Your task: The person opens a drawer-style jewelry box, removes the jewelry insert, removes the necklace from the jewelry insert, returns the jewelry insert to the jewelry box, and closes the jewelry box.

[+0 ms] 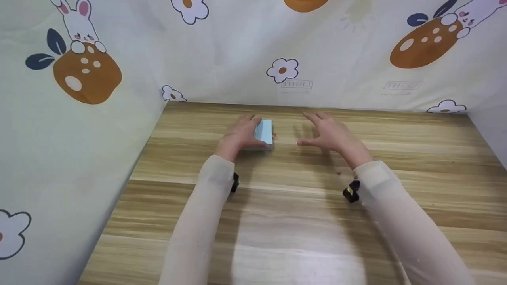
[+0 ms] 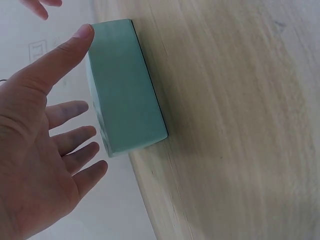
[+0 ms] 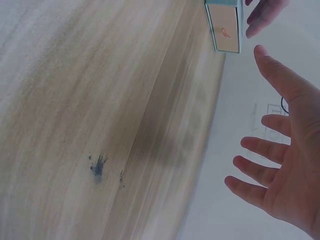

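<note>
A light blue-green drawer box (image 1: pixel 266 132) lies on the wooden table near its back edge. In the right wrist view its end face shows a pale peach inner drawer (image 3: pixel 223 30) with a small reddish ribbon loop (image 3: pixel 225 33). My left hand (image 1: pixel 242 133) is over the box's left part, fingers spread. The left wrist view has the thumb tip right at a top corner of the box (image 2: pixel 125 90), the other fingers loosely extended beside it. To the right of the box, apart from it, my right hand (image 1: pixel 330 132) holds nothing, thumb and fingers spread toward the ribbon end.
The wood-grain table (image 1: pixel 285 221) spreads out in front and to both sides. White sheeting (image 1: pixel 229 59) printed with rabbits, fruit and flowers rises behind and at the left. A dark smudge (image 3: pixel 98 167) marks the tabletop. Each wrist carries a small black device (image 1: pixel 351 191).
</note>
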`<action>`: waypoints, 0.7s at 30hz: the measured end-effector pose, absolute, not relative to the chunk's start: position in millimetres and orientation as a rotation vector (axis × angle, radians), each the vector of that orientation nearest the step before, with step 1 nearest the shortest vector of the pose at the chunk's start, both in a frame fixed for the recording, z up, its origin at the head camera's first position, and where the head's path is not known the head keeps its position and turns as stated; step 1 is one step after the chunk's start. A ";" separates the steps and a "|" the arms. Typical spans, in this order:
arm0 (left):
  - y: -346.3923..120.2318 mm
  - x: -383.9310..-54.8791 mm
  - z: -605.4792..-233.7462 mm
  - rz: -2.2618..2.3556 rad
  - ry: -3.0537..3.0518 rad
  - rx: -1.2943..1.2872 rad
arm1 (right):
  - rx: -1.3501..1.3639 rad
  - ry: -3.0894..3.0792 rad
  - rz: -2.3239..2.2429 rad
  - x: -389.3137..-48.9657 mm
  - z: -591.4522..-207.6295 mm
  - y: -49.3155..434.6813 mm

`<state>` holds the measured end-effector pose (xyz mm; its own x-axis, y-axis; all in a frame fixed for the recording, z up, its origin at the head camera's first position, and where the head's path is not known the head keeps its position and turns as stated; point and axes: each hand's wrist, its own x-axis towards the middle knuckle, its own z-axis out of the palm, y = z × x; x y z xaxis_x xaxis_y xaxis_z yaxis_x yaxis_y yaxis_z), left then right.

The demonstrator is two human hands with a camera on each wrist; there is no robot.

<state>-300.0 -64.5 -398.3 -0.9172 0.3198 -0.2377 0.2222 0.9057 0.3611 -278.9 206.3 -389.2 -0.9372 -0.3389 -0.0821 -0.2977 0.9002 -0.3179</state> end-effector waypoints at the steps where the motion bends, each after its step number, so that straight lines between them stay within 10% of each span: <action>1: -64.7 -300.2 -398.8 0.475 2.771 0.400 | -0.496 2.930 -0.459 -278.6 -389.5 206.0; 21: -53.6 -297.7 -398.6 0.408 2.789 0.471 | -0.563 2.916 -0.475 -276.0 -395.0 196.6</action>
<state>-297.7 -53.6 -398.6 -0.9069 0.3549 -0.2270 0.2751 0.9070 0.3189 -276.0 196.6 -395.0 -0.9212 -0.3826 -0.0707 -0.3404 0.8804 -0.3302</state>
